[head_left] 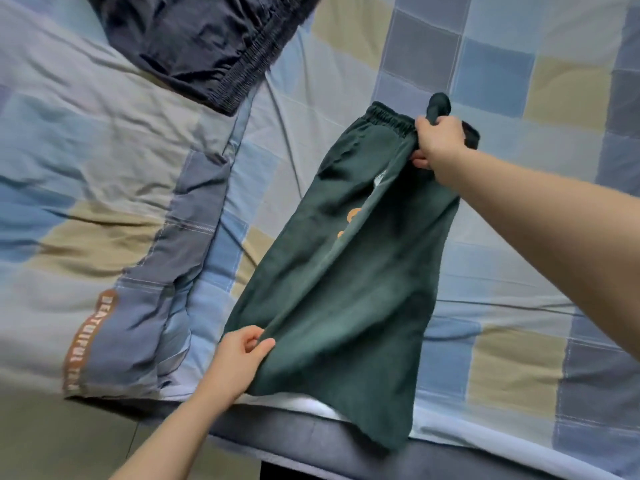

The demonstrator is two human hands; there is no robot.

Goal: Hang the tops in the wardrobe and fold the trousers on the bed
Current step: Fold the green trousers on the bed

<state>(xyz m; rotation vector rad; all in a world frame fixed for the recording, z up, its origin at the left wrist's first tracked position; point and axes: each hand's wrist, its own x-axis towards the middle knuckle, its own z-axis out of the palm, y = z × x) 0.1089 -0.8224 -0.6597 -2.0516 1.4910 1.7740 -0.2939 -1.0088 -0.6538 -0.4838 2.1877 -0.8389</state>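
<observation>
The right hand (437, 142) is gripping the green trousers (346, 271) at the waistband, the left hand (242, 351) is pinching the hem — keeping them taut should be helping the fold land flat on the bed (519, 306).

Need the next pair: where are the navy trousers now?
Head view, top left: the navy trousers lie on the checked bedding, beyond and left of the green trousers.

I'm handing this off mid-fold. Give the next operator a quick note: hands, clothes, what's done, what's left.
Left hand pinches the leg-end edge of the green trousers. Right hand grips their waistband.
Green trousers lie lengthwise on the checked bed cover, leg end hanging over the bed edge; not yet folded.
Dark navy trousers lie at the far side, apparently unfolded.
Left: fold both pairs. No tops or wardrobe in view.
</observation>
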